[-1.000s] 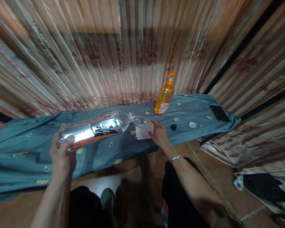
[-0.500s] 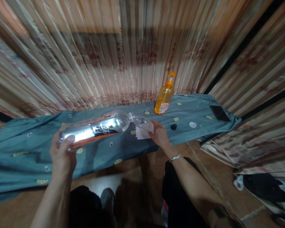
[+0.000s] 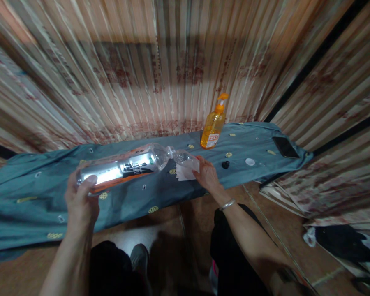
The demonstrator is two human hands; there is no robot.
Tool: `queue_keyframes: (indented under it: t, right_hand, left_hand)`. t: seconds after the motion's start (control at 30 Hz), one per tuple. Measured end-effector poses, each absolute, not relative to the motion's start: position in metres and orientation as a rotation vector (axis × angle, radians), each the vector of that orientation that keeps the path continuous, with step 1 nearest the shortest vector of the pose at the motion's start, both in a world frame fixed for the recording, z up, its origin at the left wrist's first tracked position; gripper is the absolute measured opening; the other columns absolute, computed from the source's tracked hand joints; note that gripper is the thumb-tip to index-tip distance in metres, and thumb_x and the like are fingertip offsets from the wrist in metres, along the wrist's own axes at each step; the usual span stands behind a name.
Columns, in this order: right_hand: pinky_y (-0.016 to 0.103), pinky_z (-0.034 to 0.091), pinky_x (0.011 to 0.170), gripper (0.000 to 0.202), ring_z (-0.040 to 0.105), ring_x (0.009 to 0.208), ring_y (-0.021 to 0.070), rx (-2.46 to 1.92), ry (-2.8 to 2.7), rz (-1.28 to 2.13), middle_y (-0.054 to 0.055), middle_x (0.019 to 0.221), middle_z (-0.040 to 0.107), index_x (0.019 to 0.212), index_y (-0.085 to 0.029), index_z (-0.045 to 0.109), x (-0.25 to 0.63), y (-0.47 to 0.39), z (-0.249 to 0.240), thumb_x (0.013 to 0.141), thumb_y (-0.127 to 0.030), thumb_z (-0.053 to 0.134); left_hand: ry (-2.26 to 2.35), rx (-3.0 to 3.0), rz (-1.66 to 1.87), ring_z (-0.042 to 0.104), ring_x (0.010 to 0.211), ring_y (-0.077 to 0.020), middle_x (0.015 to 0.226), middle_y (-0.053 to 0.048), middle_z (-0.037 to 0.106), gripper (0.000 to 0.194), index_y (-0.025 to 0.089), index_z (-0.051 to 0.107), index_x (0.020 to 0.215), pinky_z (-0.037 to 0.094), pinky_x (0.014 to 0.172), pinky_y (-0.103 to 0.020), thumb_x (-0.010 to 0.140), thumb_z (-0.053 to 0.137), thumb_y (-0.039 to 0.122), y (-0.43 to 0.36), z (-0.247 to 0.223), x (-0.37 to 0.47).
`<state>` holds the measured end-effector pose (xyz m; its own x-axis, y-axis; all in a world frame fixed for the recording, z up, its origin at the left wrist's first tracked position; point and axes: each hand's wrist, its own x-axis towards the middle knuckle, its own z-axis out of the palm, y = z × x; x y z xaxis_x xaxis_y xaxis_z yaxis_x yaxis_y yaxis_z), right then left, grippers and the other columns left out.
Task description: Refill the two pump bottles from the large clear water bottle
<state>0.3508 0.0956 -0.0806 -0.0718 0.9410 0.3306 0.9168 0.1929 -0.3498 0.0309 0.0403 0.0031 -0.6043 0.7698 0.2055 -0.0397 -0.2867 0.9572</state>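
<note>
A big clear plastic bottle (image 3: 114,170) with a silver and orange label lies tilted on its side, and my left hand (image 3: 82,201) is wrapped round its base end. Its neck points right and meets the narrow end of a smaller clear plastic bottle (image 3: 183,157). How the two necks join cannot be made out. My right hand (image 3: 206,174) has its fingers closed on the wide end of the smaller bottle. A white paper piece (image 3: 185,173) shows just under that bottle; whether my fingers touch the paper is unclear.
An orange pump bottle (image 3: 213,127) stands at the back of the blue-green cloth (image 3: 126,213) covering the narrow table. Right of my hand lie a small black cap (image 3: 225,165), a white disc (image 3: 250,162) and a dark phone (image 3: 285,147). A striped curtain (image 3: 126,90) hangs close behind.
</note>
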Motion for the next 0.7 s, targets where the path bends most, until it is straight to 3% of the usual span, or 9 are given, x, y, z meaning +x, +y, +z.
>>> queue_keyframes:
  t: [0.3,0.5,0.7]
  right_hand:
    - [0.039,0.045,0.095,0.048,0.063,0.106,0.0277,-1.734,-1.991,0.058,0.018,0.114,0.067,0.124,-0.009,0.047,0.3508,0.0953,-0.0806,0.079,-0.014,0.063]
    - [0.041,0.045,0.096,0.05,0.062,0.107,0.0277,-1.72,-1.986,0.058,0.018,0.114,0.067,0.126,-0.011,0.046,0.3512,0.0964,-0.083,0.079,-0.013,0.062]
    - [0.039,0.045,0.096,0.05,0.063,0.107,0.0278,-1.728,-1.984,0.077,0.017,0.113,0.068,0.125,-0.01,0.047,0.3508,0.0958,-0.0806,0.078,-0.013,0.063]
  left_hand:
    - [1.391,0.89,1.956,0.056,0.075,-0.0153,0.089,-0.001,0.062,0.045,0.02,0.065,0.091,0.047,0.06,-0.024,0.046,0.072,0.025,0.0403,0.0043,0.0329]
    - [1.418,0.922,1.941,0.059,0.084,-0.0191,0.109,-0.004,0.063,0.046,0.021,0.065,0.091,0.049,0.061,-0.026,0.046,0.071,0.028,0.0408,0.0033,0.0325]
    - [1.393,0.905,1.944,0.055,0.077,-0.0159,0.098,-0.004,0.064,0.045,0.02,0.065,0.091,0.045,0.058,-0.023,0.046,0.072,0.025,0.0395,0.0036,0.0315]
